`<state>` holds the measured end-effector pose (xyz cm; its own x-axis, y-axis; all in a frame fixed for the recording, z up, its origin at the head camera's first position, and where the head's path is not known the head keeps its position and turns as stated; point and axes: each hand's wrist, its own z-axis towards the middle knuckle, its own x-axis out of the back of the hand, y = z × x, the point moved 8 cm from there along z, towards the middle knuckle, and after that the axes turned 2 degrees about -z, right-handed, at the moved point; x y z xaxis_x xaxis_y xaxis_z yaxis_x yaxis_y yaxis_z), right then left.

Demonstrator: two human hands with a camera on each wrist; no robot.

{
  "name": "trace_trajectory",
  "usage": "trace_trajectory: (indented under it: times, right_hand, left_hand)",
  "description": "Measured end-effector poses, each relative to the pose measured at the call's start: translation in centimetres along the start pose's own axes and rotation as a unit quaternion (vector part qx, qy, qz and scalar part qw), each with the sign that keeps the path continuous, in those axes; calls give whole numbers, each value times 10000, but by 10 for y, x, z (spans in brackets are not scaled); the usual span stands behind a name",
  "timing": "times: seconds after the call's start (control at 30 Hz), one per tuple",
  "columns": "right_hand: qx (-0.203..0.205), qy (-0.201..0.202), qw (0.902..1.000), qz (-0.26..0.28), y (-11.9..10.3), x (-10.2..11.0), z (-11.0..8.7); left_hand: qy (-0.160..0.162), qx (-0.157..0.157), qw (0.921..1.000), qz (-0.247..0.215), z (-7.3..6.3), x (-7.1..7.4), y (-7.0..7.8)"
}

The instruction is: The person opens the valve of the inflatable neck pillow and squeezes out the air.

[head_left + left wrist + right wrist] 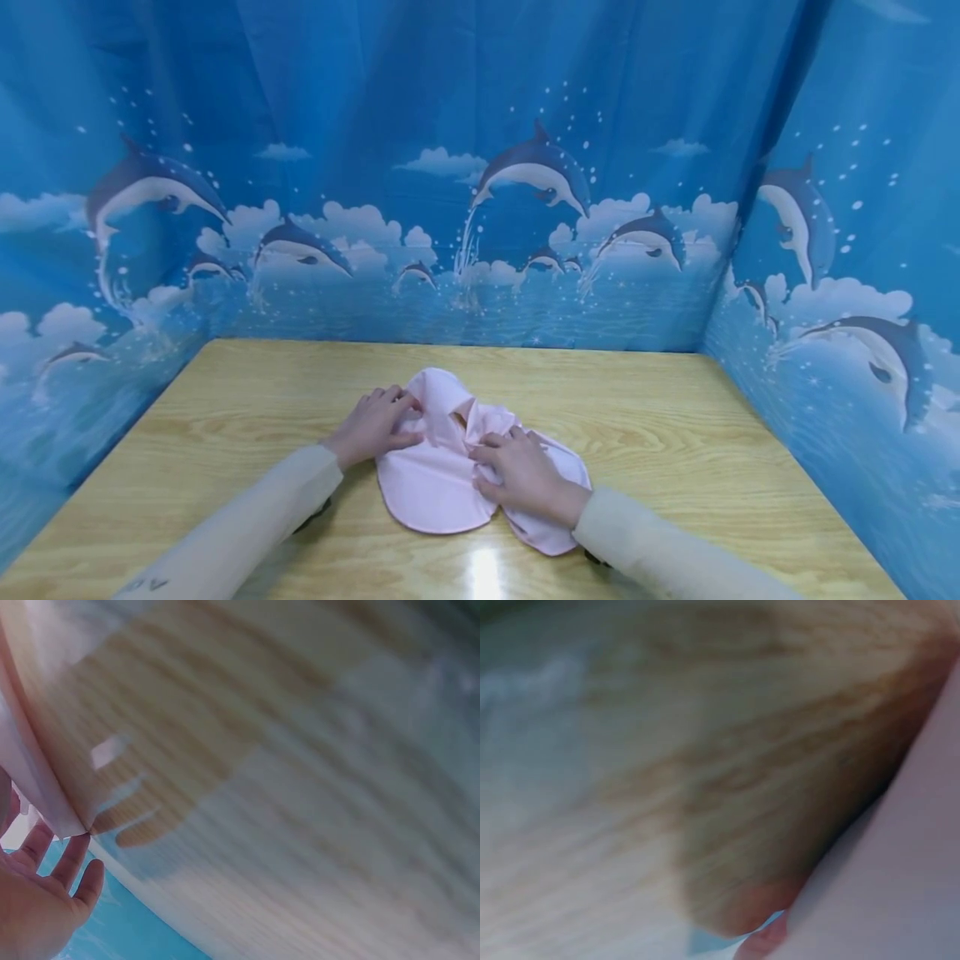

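A soft pale pink cloth sun hat (435, 493) lies crumpled on the table, with rounded flaps and a gathered middle. Wood shows through a small gap near its centre. My left hand (375, 423) holds its left side, the thumb apart from the fingers; in the left wrist view the cloth edge (34, 772) partly covers the fingers. Over the bunched right part, my right hand (521, 473) grips the fabric with bent fingers. The right wrist view is blurred: pink cloth (900, 877) fills its right side and only a fingertip (763, 939) shows.
The wood-grained table (652, 433) spreads around the hat on all sides. Blue curtains (360, 108) printed with dolphins and clouds stand along its back and sides. Light glares off the table's front.
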<state>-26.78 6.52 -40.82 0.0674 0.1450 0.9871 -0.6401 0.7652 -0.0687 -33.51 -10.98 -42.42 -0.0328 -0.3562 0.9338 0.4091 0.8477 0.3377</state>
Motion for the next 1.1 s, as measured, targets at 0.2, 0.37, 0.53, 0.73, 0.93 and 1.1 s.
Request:
trace_trajectory:
  times: [0.2, 0.37, 0.53, 0.73, 0.93, 1.1]
  right_hand:
    - [-200, -287, 9992, 193, 4, -3, -1]
    - [-443, -400, 9974, 403, 9, -3, -3]
    - [-754, -370, 9952, 506, 14, 0, -4]
    - [-1101, -184, 9926, 485, 23, 5, -4]
    - [-1485, -204, 9873, 534, 35, 11, -3]
    - [-1729, -257, 9826, 622, 44, 10, -2]
  left_hand:
    - [-70, 131, 9999, -44, -1, -1, -1]
    - [-76, 122, 9999, -26, -1, -1, 0]
    - [-62, 141, 9999, -50, -1, 0, 0]
    - [-60, 162, 9998, -59, -1, 0, 0]
    - [-94, 231, 9997, -66, -1, -1, -2]
    - [-70, 177, 9998, -99, -1, -1, -3]
